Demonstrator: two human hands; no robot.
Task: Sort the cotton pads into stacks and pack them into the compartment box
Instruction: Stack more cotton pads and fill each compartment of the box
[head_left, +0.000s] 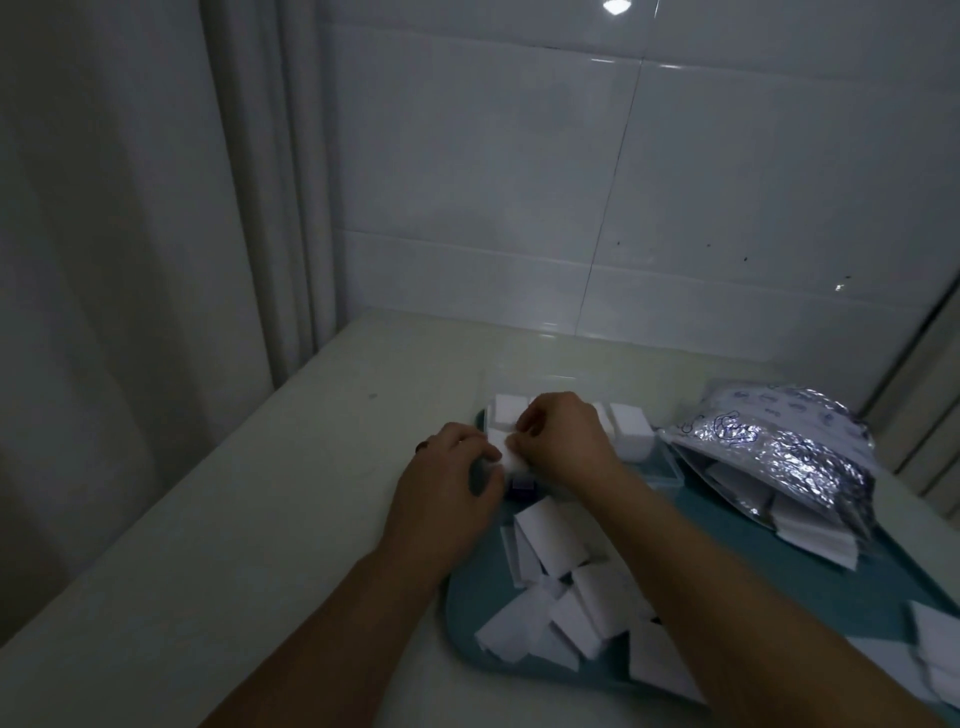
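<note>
both hands at the compartment box (667, 470): left hand (452, 480) and right hand (558, 436) fingers each pinching one small pad stack (503, 451), loose cotton pads (571, 587) on teal tray (810, 577)

Hidden behind the right hand (558, 441): the middle of the compartment box (670, 470), dividers and fill there beyond telling. Covered by the left hand (449, 486): the box's left near corner. Pinched between both hands, a cotton pad stack (501, 451), only a small white corner showing; count of pads unreadable. Right of the box, a foil bag (789, 452), blue print too blurred to read, contents mostly concealed. Near the box, loose pads (561, 587) overlapping, number uncertain. Cut off by the lower and right edges: the tray (467, 613), further pads, both forearms.
</note>
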